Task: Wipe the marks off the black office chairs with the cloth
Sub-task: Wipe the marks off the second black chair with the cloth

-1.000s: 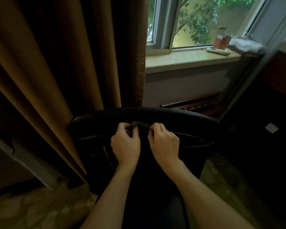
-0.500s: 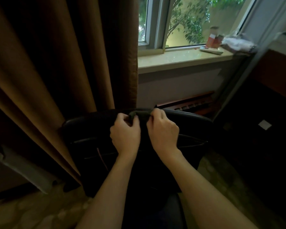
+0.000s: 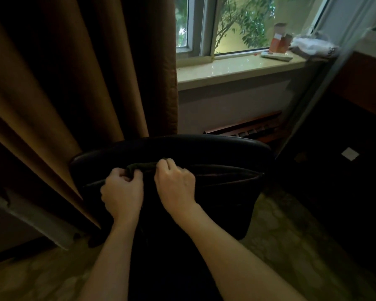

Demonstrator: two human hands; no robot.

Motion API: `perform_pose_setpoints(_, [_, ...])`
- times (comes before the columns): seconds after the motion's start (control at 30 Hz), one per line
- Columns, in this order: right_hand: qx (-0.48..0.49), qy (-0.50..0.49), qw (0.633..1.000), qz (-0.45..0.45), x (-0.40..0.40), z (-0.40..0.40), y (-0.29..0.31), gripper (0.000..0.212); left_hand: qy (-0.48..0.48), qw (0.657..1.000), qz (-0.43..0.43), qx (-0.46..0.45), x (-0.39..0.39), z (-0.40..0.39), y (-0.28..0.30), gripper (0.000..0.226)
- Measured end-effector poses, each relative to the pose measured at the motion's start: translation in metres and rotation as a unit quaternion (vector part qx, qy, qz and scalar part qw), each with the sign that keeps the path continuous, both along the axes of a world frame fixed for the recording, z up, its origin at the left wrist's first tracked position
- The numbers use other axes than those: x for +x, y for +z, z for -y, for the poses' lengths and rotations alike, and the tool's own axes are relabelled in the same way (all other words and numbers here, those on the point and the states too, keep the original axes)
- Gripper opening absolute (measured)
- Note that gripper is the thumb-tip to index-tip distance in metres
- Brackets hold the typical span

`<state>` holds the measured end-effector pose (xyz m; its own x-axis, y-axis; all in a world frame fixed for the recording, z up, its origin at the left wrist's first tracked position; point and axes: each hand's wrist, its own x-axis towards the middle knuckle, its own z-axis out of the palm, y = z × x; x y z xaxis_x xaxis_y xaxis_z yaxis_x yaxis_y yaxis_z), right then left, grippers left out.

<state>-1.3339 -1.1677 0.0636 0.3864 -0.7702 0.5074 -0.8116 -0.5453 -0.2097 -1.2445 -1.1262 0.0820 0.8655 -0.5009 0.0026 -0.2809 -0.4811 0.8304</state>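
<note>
Two hands grip one dark cloth (image 3: pixel 142 166) stretched betw. them at top of black chair (image 3: pixel 215 153) backrest: left hand (image 3: pixel 123 192) and right hand (image 3: pixel 175 183) both fisted on it. Brown curtain (image 3: pixel 80 83) touches chair's left side; windowsill (image 3: pixel 232 70) behind w/ orange boxes (image 3: pixel 280 41), remote (image 3: pixel 276 56). Dim, marks not visible.

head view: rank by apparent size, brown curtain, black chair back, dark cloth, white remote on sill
1. Brown fabric curtain
2. Black leather chair back
3, 4. Dark cloth and flat white remote: unsure. Hands hide most of the cloth; the remote lies farther from the camera.
</note>
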Motion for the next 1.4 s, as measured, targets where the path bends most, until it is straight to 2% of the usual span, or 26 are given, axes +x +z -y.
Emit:
perform_pose_setpoints(0.17, [0.013,-0.019,0.999,0.028,-0.054,0.021,0.000,0.008,-0.052,0.997,-0.054,-0.028,-0.041,0.028,-0.003,0.016])
perform_pose_setpoints(0.3, [0.005,-0.090,0.995,0.043,-0.115,0.033,-0.007,0.007,-0.127,0.990,-0.056,-0.026,-0.093,0.050,-0.008,0.016])
perform_pose_setpoints(0.5, [0.031,-0.181,0.981,0.067,-0.211,0.046,-0.029,0.008,-0.224,0.974,-0.001,-0.030,-0.190,0.070,-0.021,0.018])
perform_pose_setpoints(0.73, [0.082,-0.217,0.964,0.127,-0.253,0.048,-0.049,0.012,-0.299,0.953,0.056,-0.004,-0.240,0.074,-0.028,0.016])
perform_pose_setpoints(0.8, [0.112,-0.214,0.954,0.176,-0.256,0.041,-0.061,0.013,-0.309,0.949,0.061,-0.003,-0.239,0.071,-0.032,0.016])
perform_pose_setpoints(0.87, [0.118,-0.169,0.952,0.227,-0.249,0.034,-0.065,0.014,-0.309,0.949,0.052,-0.022,-0.231,0.068,-0.037,0.015])
perform_pose_setpoints(0.97, [0.109,-0.143,0.948,0.261,-0.230,0.033,-0.057,0.015,-0.291,0.955,0.036,-0.043,-0.209,0.060,-0.044,0.016])
perform_pose_setpoints(1.2, [0.033,-0.115,0.978,0.173,-0.170,0.035,-0.040,0.013,-0.254,0.965,0.041,-0.053,-0.151,0.043,-0.045,0.020])
perform_pose_setpoints(1.4, [0.022,-0.072,0.987,0.143,-0.109,0.017,-0.040,0.011,-0.206,0.972,0.109,-0.012,-0.088,0.020,-0.048,0.024])
